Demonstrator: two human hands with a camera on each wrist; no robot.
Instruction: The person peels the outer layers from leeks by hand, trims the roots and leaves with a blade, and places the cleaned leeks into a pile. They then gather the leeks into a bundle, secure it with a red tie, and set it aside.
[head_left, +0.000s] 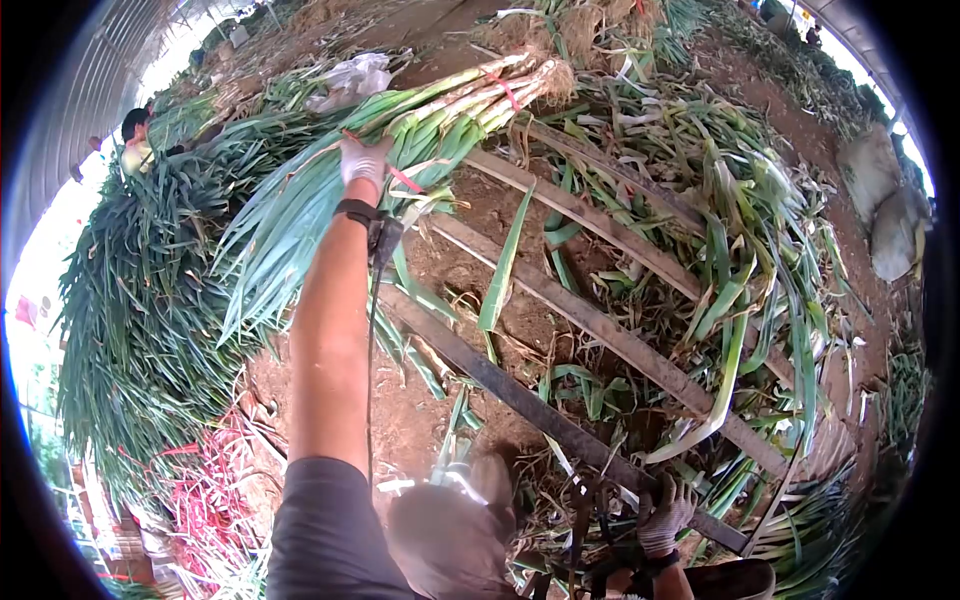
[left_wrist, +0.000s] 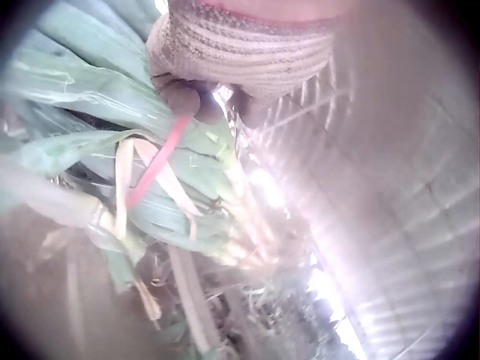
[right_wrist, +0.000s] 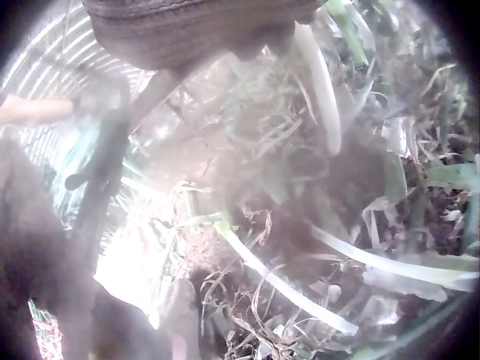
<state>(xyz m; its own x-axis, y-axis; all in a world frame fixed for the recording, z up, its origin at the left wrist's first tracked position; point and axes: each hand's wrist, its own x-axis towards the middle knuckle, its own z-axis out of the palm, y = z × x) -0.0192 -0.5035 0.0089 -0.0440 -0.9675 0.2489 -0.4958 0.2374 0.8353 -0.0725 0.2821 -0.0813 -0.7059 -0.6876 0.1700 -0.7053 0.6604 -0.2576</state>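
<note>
A long bundle of big green onions [head_left: 440, 115] lies across the top of a slatted rack [head_left: 600, 335], its white root ends at the far right. My left hand [head_left: 365, 162], in a pale knit glove, grips the bundle's leafy part. In the left wrist view, the curled fingers [left_wrist: 180, 97] are at a red tie strip [left_wrist: 159, 161] over the leaves. Another red band [head_left: 503, 90] circles the white stems. Low on the right, my gloved right hand [head_left: 665, 515] grips the rack's near bar [head_left: 520, 395]; the right wrist view shows only the glove's edge [right_wrist: 195, 34].
Left of the rack rises a large heap of green onions [head_left: 160, 290], with red strips [head_left: 215, 490] below it. Loose leaves [head_left: 740, 260] litter the rack's right side. A plastic bag [head_left: 355, 80] lies behind the bundle. Another person [head_left: 137, 140] is at the far left.
</note>
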